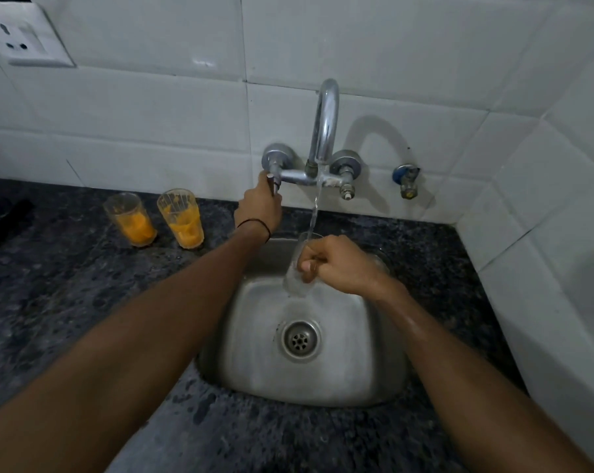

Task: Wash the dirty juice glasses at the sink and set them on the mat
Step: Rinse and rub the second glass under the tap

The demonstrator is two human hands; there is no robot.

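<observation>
Right hand (336, 264) grips a clear juice glass (300, 268) over the steel sink (357, 353), fingers curled round its middle, rim up under the water stream (314, 213) from the wall tap (324, 131). Left hand (259, 206) holds the left tap handle (272, 186). Two orange-stained glasses (155, 220) stand on the dark granite counter (67, 285), left of the sink, well apart from both hands.

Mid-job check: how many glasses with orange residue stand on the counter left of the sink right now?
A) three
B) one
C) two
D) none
C: the left stained glass and the right stained glass stand side by side on the counter, while the right hand holds a clear glass under the water and the left hand grips the tap handle.
</observation>
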